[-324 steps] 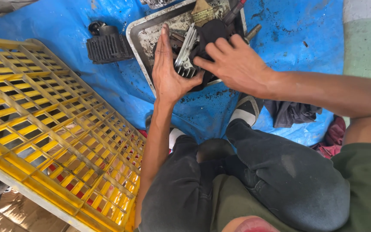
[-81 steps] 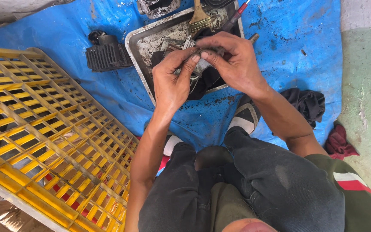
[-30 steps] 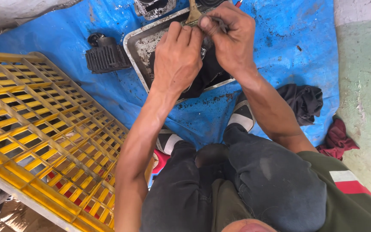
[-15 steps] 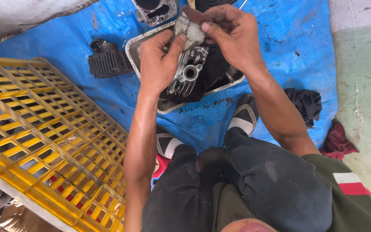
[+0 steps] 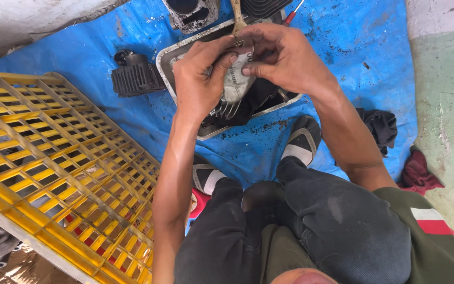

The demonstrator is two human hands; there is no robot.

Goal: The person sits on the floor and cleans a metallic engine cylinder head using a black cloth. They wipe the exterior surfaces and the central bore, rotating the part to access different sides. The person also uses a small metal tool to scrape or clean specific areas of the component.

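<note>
- Here, your left hand (image 5: 198, 87) and right hand (image 5: 285, 58) meet above the shallow grey metal tray (image 5: 166, 66), which I take as the landmark.
- Both hands are closed around a grimy grey finned metal engine part (image 5: 234, 84); it is lifted above the tray's middle, not resting in it.
- Left hand: fingers wrapped round the part's left side, thumb pressed on its face. A firm holding grip.
- Right hand: fingertips pinched on the part's upper edge, thumb on its front. Also holding, narrow pinch.
- The part's thin fins (image 5: 227, 109) poke out below your left palm, towards the tray's near rim.
- Dark oily residue lies in the tray under the part; what else sits there is hidden by your hands.
- A wooden brush handle (image 5: 237, 16) rises from behind your fingers at the tray's far rim.
- A black ribbed engine cylinder (image 5: 135, 79) lies just left of the tray on the blue plastic tarp (image 5: 342, 31).
- A second greasy metal engine block (image 5: 191, 11) sits beyond the tray's far edge.
- A yellow plastic lattice crate (image 5: 53, 158) lies well left of the tray, partly on the tarp.
- A dark crumpled rag (image 5: 379, 126) lies right of the tray; a red rag (image 5: 419, 173) is farther right, off the tarp.
- Your black-and-white shoes (image 5: 300, 144) are planted just near side of the tray.
</note>
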